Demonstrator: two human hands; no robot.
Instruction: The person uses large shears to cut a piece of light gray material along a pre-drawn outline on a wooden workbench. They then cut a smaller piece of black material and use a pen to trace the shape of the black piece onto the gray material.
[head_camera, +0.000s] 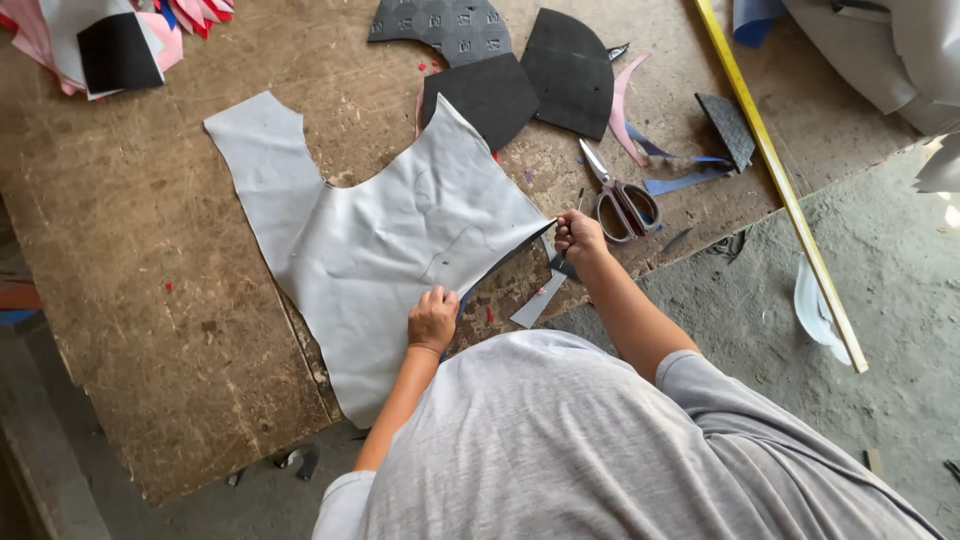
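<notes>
My left hand (432, 320) presses down on the near edge of the grey sheet (400, 240), fingers curled over the edge and gripping it. My right hand (577, 234) is clenched on the sheet's right corner, pinching it up off the table (130, 300) so the dark underside shows along the lifted edge; something thin sticks up from that fist, but I cannot tell what it is. The sheet lies spread across the middle of the table, one long tongue running up to the left. Just right of my right hand lie the scissors (620, 195), blades shut, pointing away from me. Beyond the sheet sit black pieces (530, 75), one touching the sheet's top point. A pink strip (622, 105) curves beside them. A yellow ruler (780, 180) runs slantwise along the table's right edge. Red and pink scraps (120, 40) are piled at the far left corner.
</notes>
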